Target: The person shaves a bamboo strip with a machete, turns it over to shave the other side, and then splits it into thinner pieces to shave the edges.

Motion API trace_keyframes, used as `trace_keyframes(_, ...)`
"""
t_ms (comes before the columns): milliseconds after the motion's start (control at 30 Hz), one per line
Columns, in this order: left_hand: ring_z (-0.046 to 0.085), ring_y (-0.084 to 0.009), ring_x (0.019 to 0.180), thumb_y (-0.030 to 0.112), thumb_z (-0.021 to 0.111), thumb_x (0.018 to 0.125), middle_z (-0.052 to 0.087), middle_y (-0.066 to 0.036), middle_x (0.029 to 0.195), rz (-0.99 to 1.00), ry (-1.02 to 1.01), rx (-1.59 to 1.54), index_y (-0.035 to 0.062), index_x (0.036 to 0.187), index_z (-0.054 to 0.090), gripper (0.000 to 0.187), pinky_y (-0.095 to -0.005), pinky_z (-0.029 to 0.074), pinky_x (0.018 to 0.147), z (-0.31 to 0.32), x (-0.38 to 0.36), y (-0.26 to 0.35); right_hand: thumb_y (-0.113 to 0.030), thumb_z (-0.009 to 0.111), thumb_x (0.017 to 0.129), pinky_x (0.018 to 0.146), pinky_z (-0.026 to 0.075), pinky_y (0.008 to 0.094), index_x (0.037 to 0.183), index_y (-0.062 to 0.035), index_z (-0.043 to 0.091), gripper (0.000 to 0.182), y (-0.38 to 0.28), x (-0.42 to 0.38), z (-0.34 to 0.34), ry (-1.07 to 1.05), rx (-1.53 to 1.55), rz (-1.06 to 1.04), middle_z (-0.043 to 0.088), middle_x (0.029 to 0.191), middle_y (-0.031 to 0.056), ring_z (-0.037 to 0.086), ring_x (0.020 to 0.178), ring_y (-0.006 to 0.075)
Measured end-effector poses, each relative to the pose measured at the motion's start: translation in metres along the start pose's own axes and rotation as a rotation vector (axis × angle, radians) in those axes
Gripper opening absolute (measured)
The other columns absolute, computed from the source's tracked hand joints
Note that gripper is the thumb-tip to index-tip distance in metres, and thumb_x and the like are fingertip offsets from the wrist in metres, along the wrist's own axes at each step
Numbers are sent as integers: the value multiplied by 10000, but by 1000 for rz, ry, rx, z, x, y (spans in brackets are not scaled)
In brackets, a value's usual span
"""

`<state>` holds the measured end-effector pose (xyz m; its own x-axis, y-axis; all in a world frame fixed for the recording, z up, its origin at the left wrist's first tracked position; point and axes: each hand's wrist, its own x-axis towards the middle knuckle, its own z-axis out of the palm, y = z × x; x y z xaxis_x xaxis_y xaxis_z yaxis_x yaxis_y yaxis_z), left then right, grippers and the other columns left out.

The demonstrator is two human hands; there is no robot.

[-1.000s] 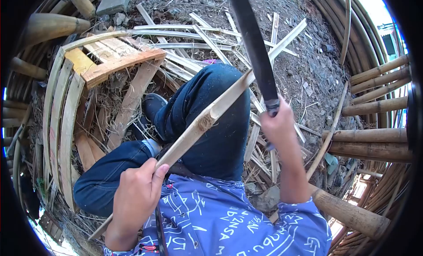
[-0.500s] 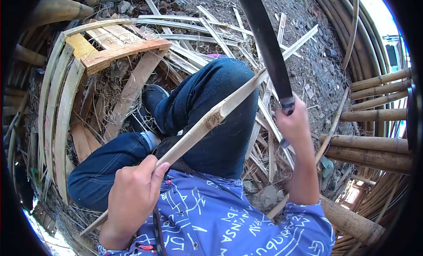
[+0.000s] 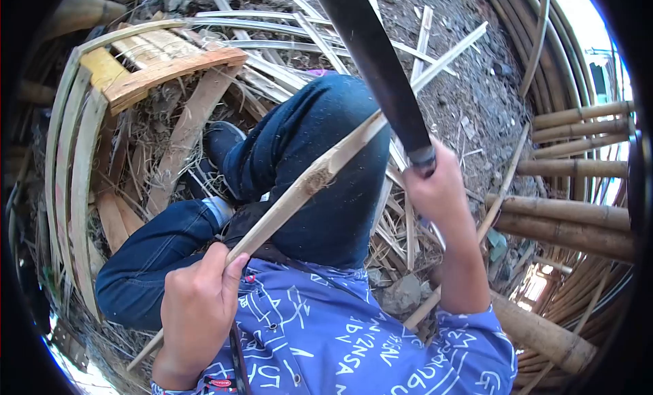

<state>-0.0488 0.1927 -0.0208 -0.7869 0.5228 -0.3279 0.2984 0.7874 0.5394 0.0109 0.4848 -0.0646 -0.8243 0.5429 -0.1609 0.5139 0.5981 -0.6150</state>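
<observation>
My left hand (image 3: 197, 296) is closed around the lower part of a split bamboo strip (image 3: 289, 201), which slants up across my lap to my raised knee. A rough, fibrous node shows about midway along it. In my right hand (image 3: 439, 187) is the handle of a machete (image 3: 384, 72). Its long dark blade points up and to the left, and overlaps the strip's far tip in this view. My fingers wrap fully round the handle just below the metal collar.
A wooden crate (image 3: 180, 78) stands at the left with shavings inside. Split bamboo strips (image 3: 272, 44) litter the dirt ground ahead. Thick bamboo poles (image 3: 568, 211) line the right side, and a stone (image 3: 401, 294) lies near my right elbow.
My right hand and the machete have shifted left and slightly down, bringing the blade over the strip's far end. My left hand keeps its grip. The whole view has shifted slightly.
</observation>
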Motion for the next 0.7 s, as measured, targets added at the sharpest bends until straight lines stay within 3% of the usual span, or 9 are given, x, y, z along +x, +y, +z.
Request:
trace_keyframes(100,543,-370,515,174,570,922,518,-174,559,13,13,0,12,722,463,279,-429,380,460,4,1,2,-63,548,708,540,434,347,938,28,590,251,4,27,-14,63,9,206,551,636,120,563,569,225)
trace_keyframes(200,541,-370,515,167,570,922,518,-173,563,6,21,15,11,720,459,278,-428,377,459,4,1,2,-56,547,704,551,454,355,935,31,589,250,4,7,6,42,-21,38,573,653,136,584,581,239)
trace_keyframes(267,540,-370,513,168,569,923,519,-174,565,32,12,18,11,719,459,280,-430,374,460,4,3,2,-43,553,707,598,495,348,953,38,593,262,-10,-9,20,-128,156,-57,611,676,175,636,643,268)
trace_keyframes(333,541,-375,519,174,571,922,513,-178,561,5,24,-18,8,719,462,283,-435,371,463,5,4,0,-48,565,710,598,491,355,969,40,586,274,-10,6,9,-99,-91,-88,595,658,168,632,643,264)
trace_keyframes(400,539,-379,519,180,572,921,508,-180,554,0,19,-44,7,718,468,286,-438,370,463,4,2,-2,-51,561,717,595,488,367,985,35,578,281,-15,23,-4,43,-13,171,580,643,160,624,621,261)
trace_keyframes(433,536,-382,518,186,573,921,504,-182,547,-4,15,-63,6,717,473,289,-442,369,464,2,1,-2,-47,547,724,589,483,376,999,27,573,286,-12,28,-3,137,-87,116,568,631,150,611,590,254)
trace_keyframes(533,524,-394,514,200,576,920,490,-189,534,-32,10,-50,5,707,486,302,-442,360,462,-2,4,0,-42,549,723,593,481,380,993,27,571,280,-9,7,15,59,-45,20,583,649,160,626,593,260)
trace_keyframes(567,524,-394,514,200,576,920,490,-189,534,-34,5,-51,5,707,486,302,-442,360,462,0,3,-2,-42,560,719,605,479,381,1001,31,567,292,-12,-2,26,59,51,-103,593,656,178,644,622,294)
trace_keyframes(700,508,-403,511,216,574,922,469,-197,530,-60,-34,-163,1,683,486,334,-440,346,458,2,7,-9,-24,545,727,602,473,382,993,31,583,274,-12,9,13,74,-90,-40,596,654,188,634,622,326)
